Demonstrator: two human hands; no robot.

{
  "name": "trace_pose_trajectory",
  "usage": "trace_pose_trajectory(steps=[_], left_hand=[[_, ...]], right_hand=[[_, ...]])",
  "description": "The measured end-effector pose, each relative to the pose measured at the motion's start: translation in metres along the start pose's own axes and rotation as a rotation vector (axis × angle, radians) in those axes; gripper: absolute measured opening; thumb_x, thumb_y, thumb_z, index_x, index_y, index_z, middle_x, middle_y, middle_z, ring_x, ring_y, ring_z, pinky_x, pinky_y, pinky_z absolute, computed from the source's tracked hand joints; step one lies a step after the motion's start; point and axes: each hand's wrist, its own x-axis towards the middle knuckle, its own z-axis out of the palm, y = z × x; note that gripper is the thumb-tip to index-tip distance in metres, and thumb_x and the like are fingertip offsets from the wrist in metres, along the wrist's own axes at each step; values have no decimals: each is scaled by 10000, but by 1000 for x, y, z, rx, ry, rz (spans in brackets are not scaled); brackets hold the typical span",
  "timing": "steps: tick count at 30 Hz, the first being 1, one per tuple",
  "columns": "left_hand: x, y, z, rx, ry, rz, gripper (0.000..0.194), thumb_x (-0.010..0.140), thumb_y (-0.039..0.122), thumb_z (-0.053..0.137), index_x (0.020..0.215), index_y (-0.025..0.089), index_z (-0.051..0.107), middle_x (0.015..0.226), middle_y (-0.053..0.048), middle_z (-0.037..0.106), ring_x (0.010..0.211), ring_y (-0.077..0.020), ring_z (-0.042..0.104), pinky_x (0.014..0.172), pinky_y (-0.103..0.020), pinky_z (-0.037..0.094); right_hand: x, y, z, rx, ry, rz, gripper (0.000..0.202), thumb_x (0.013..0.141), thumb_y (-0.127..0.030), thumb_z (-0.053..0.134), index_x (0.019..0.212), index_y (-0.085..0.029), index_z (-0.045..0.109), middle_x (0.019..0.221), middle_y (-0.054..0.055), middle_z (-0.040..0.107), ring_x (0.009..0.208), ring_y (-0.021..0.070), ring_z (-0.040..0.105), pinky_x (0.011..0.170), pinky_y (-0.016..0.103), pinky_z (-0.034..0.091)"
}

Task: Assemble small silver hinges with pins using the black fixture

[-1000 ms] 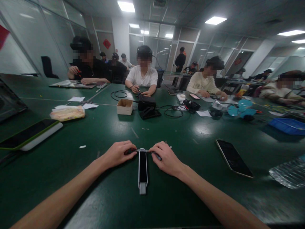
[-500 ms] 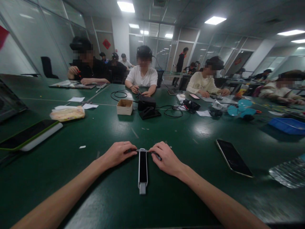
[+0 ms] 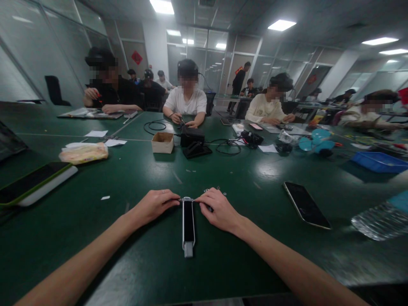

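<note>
A long, narrow device (image 3: 188, 221) with a black face, a silver rim and a grey block at its near end lies on the green table, pointing towards me. At its far end, my left hand (image 3: 154, 207) is closed in a pinch on the left side, beside a tiny metal part. My right hand (image 3: 220, 211) pinches opposite it, fingertips by the right side of that end. A small dark thing shows under the right hand's fingers, too hidden to name. Several small metal rings (image 3: 225, 194) lie just beyond the right hand.
To the right are a phone (image 3: 307, 205), a clear plastic bottle (image 3: 381, 219) and a blue tray (image 3: 379, 161). A green-edged phone (image 3: 33, 180) lies on the left. Ahead stand a small box (image 3: 162, 143) and a black device (image 3: 193, 140) with cables. People sit across the table.
The view has shifted slightly, so everything sits a little further left. Both hands keep their pinches at the device's far end.
</note>
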Motion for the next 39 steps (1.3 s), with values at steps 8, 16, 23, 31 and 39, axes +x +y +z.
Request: trace_pose_trajectory(steps=[8,16,23,31,39], left_hand=[[1,3,-2,82,-32,2,299,994,348,410,1062,182,649,922,-45,707,780,-156,682,705,-244,528],[1,3,-2,84,-44,-22,285,991,333,425,1068,174,649,953,-55,708,809,-167,684,744,-259,531],[2,7,-3,103,-34,-15,294,994,333,413,1060,172,650,930,-51,711,793,-165,684,719,-251,524],[2,5,1,31,5,-38,296,984,351,432,1067,177,655,934,-52,719,802,-166,683,728,-252,521],[8,19,0,-217,42,-337,252,867,408,595,944,207,725,871,-10,750,712,-163,672,678,-260,511]], right_hand=[[1,-1,1,2,19,40,188,882,-105,520,996,-145,663,941,70,688,890,174,579,818,336,470],[3,3,2,-112,-12,149,162,912,-188,537,987,-156,677,955,80,668,926,200,547,810,369,439],[6,-2,3,-153,-36,150,162,912,-207,544,946,-157,694,941,85,649,927,209,511,780,365,423],[7,-4,3,-137,-52,166,140,908,-221,556,932,-165,681,945,77,639,933,210,511,799,377,420],[6,-3,5,-111,-47,165,113,915,-205,536,911,-159,639,933,73,610,929,202,505,793,364,431]])
